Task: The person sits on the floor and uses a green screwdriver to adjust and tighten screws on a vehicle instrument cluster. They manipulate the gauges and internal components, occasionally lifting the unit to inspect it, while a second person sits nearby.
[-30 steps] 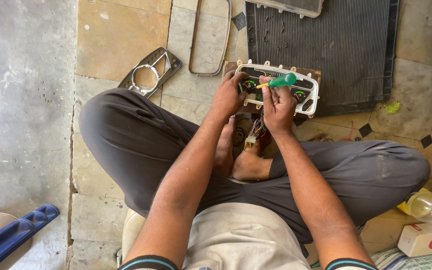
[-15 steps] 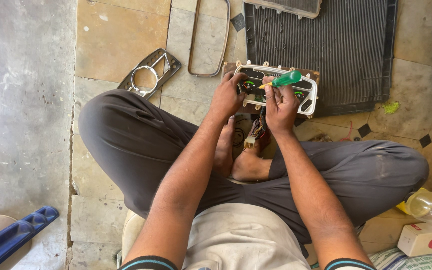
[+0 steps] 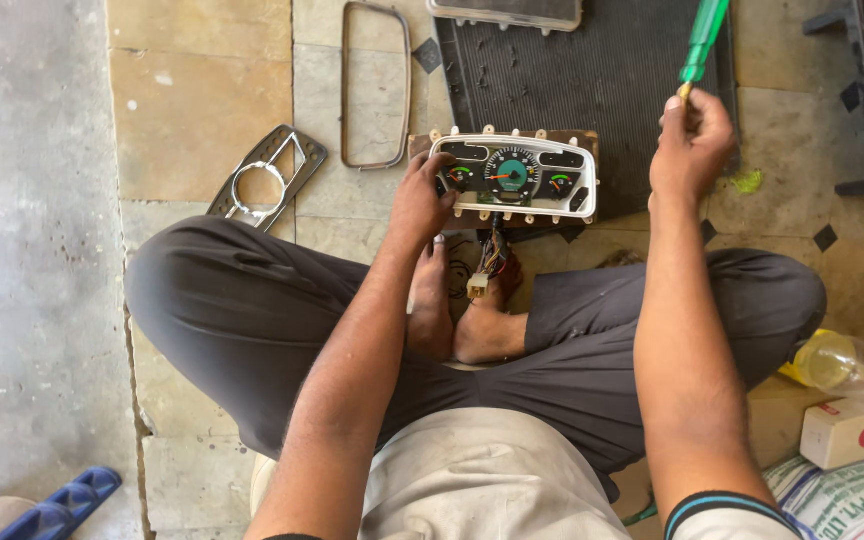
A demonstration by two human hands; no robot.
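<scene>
I sit cross-legged on a tiled floor. A white-framed instrument cluster (image 3: 514, 178) with three dials stands in front of my feet, wires and a white plug (image 3: 477, 286) hanging below it. My left hand (image 3: 420, 205) grips the cluster's left end. My right hand (image 3: 692, 145) is raised to the right of the cluster, shut on a green-handled screwdriver (image 3: 702, 40) that points up and away.
A black ribbed mat (image 3: 592, 90) lies behind the cluster. A grey bezel panel (image 3: 270, 180) and a thin rounded frame (image 3: 376, 85) lie at the left. A plastic bottle (image 3: 832, 362), a white box (image 3: 857, 428) and a sack (image 3: 842, 500) sit at the right. A blue sandal (image 3: 57, 505) is bottom left.
My right hand lifted the green screwdriver off the cluster and swung it up to the right. The left hand stayed on the cluster's left end. The view is now closer.
</scene>
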